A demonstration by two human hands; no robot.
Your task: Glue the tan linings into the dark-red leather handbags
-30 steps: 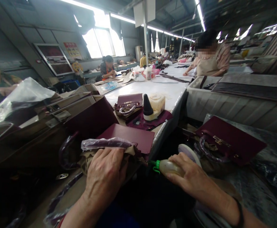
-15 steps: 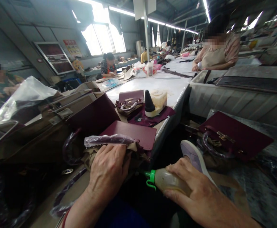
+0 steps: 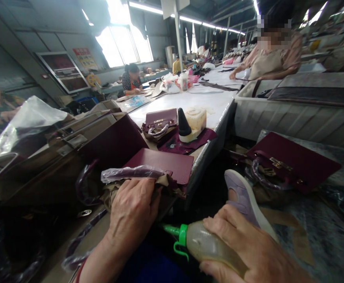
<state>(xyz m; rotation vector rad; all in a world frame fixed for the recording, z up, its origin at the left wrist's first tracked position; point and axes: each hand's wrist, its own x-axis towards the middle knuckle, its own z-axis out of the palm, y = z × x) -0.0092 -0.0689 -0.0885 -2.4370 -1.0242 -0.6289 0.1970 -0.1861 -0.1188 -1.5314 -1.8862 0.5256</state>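
My left hand (image 3: 132, 214) presses down on the near edge of a burgundy handbag (image 3: 157, 167), its fingers curled over tan lining and a plastic-wrapped handle (image 3: 132, 173). My right hand (image 3: 248, 251) grips a translucent squeeze bottle (image 3: 207, 245) with a green nozzle pointing left, towards the bag's lower edge. The nozzle tip sits just right of my left hand, low at the table's front edge.
Several more bags lie stacked at left (image 3: 71, 137). A small bag (image 3: 160, 122), a black cone (image 3: 184, 124) and a plastic tub (image 3: 196, 120) stand further up the table (image 3: 213, 106). Another burgundy bag (image 3: 290, 161) lies at right beside a shoe (image 3: 245, 196). People work in the background.
My right hand has drawn the bottle down and towards me, with the nozzle now lower and closer to my left hand. The left hand stays on the bag.
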